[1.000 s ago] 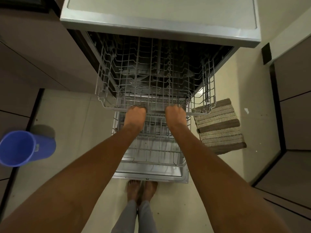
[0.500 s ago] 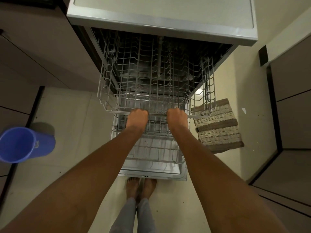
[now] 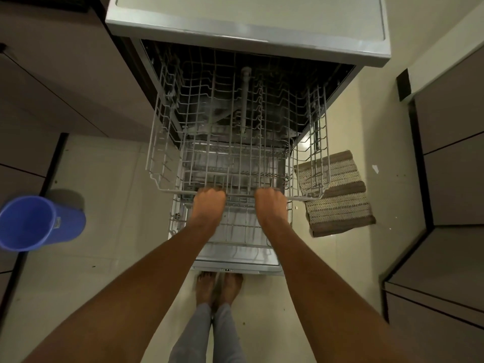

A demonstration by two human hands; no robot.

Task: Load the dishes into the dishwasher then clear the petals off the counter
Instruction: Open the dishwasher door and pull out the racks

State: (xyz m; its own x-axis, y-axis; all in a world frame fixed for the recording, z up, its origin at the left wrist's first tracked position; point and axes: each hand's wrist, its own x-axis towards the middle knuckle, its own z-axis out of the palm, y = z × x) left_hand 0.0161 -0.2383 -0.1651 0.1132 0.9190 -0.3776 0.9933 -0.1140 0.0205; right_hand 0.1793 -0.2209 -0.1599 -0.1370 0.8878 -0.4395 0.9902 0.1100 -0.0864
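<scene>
Head view: the dishwasher (image 3: 248, 24) stands open under a pale counter edge, its door (image 3: 235, 263) folded down flat toward the person's bare feet (image 3: 218, 289). The upper rack (image 3: 235, 132), a white wire basket with nothing in it, is drawn out over the door, with about half of it past the dark tub. The lower rack (image 3: 230, 231) shows beneath it, sitting on the door, also holding no dishes.

The left hand (image 3: 209, 203) grips the upper rack's front rail, fingers curled over the wire, knuckles up. The right hand (image 3: 271, 203) grips the same rail just to its right, fingers wrapped the same way. Both forearms reach straight forward from the bottom corners of the picture.

On the cream tile floor, a blue bucket (image 3: 36, 222) lies tipped at far left, well apart from the dishwasher. A striped mat (image 3: 337, 195) lies at right, partly under the upper rack's right corner. Brown cabinets (image 3: 453, 163) line both sides.
</scene>
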